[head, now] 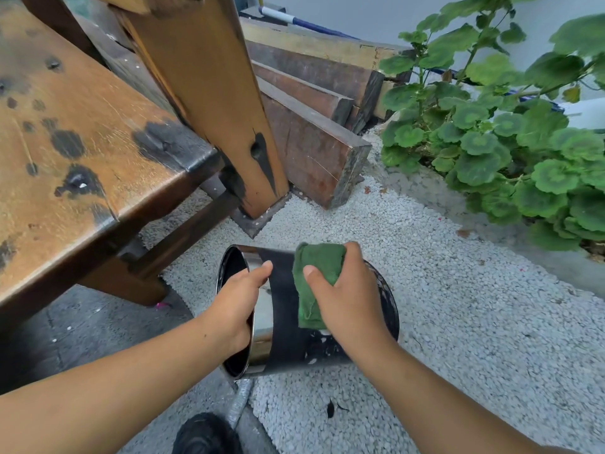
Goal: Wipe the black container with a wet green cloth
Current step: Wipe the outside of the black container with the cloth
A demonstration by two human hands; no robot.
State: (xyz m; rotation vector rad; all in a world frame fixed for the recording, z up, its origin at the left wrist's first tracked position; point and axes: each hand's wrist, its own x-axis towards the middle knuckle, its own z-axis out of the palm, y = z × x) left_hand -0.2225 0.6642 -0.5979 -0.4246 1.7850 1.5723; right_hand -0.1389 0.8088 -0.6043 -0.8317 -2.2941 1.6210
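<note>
1. Location: the black container lay on its side over the gravel, close to the edge where the gravel met the grey paving and in front of the wooden bench. It could not be established whether it rested on the gravel or whether you carried it clear.
2. Axis: its long axis ran left to right across your body. The open mouth and its chrome band faced your left. The closed base faced your right.
3. Your left grip was closed on the mouth rim. The thumb lay across the chrome band on the outside, and the fingers were hooked inside the mouth, out of sight.
4. Your right grip was closed on the green cloth, with the thumb across its front and the fingers curled over its top. The cloth was pressed to the upper side wall, between the band and the base. Its wetness could not be confirmed.
5. Governing relation: pale marks showed on the lower wall, just below the cloth's hanging edge and on your side of it. Your right grip was the nearer to them, while your left grip at the mouth served as the brace.
6. Judgement: the next stroke should run down around the wall, across the axis, towards those marks. Alternatively, your left grip could turn the container about its axis to bring them up under the cloth.
7. Risk, as assessed: a round body held only at the rim could roll or twist under wiping pressure.
</note>
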